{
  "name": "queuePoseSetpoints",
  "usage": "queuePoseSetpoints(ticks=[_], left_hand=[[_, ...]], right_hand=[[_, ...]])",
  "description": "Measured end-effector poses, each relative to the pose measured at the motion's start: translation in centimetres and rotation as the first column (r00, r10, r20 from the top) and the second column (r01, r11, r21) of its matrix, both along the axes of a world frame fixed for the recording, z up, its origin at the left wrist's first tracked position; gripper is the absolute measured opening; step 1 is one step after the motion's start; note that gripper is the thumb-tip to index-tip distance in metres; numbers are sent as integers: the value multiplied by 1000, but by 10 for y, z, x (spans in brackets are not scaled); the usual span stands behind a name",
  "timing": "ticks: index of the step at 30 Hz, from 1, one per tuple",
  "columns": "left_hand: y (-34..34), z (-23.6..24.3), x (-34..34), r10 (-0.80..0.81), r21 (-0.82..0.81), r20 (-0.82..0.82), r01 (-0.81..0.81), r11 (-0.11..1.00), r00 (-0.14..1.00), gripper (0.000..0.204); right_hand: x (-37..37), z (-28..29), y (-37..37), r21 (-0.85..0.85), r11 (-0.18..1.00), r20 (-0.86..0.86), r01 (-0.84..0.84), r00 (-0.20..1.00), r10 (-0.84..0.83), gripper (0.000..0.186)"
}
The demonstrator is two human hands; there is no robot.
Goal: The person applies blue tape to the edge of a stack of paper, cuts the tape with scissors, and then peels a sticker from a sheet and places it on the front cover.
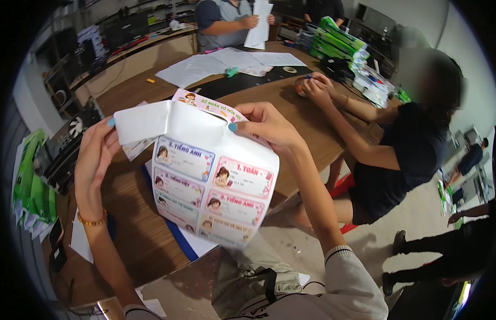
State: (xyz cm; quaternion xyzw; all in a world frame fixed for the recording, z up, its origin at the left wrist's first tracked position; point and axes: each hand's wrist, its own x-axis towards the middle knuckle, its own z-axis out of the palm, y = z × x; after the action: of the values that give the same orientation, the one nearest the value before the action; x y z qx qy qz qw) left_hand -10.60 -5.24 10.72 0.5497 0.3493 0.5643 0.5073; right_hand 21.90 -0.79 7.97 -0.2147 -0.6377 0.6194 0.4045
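Note:
A sheet of sticker labels (209, 186) hangs in front of me, printed with rows of pastel-framed cartoon labels. Its upper part is folded over, so a blank white flap (144, 122) juts out to the left. My left hand (98, 152), with a beaded bracelet at the wrist, pinches that flap's outer corner between thumb and fingers. At the sheet's upper right, my right hand (266, 126) grips the fold, thumb in front and fingers behind. A pink printed strip (208, 105) shows above the fold. Below the sheet lies a blue-edged board with white paper (197, 246).
Across the wooden table (277, 112), a person in dark clothes (397, 144) handles a small round item. Another person (221, 24) holds white papers at the far side. Green packs (32, 181) stand left, more green packs (338, 40) far right. A tape roll (289, 69) lies by spread papers.

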Motion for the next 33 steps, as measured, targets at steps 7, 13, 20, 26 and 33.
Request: queuePoseSetpoints(ticks=[7,13,20,26,33], left_hand=[[6,0,-19,96,-47,-74,-100,994,993,25],[-19,8,-12,210,-34,-174,-219,975,962,27],[-4,7,-2,316,149,-366,-280,948,876,19],[5,15,1,287,152,-453,-244,958,844,20],[2,13,-1,368,176,-393,-324,930,843,17]], right_hand=[[-22,-12,40,25,1000,126,15,992,-18,29],[-42,-11,27,-12,1000,40,-6,999,6,30],[-29,-12,19,-19,1000,150,-21,988,24,30],[-17,-8,7,-15,999,190,-39,981,42,33],[-13,-10,3,13,1000,189,-9,982,6,32]])
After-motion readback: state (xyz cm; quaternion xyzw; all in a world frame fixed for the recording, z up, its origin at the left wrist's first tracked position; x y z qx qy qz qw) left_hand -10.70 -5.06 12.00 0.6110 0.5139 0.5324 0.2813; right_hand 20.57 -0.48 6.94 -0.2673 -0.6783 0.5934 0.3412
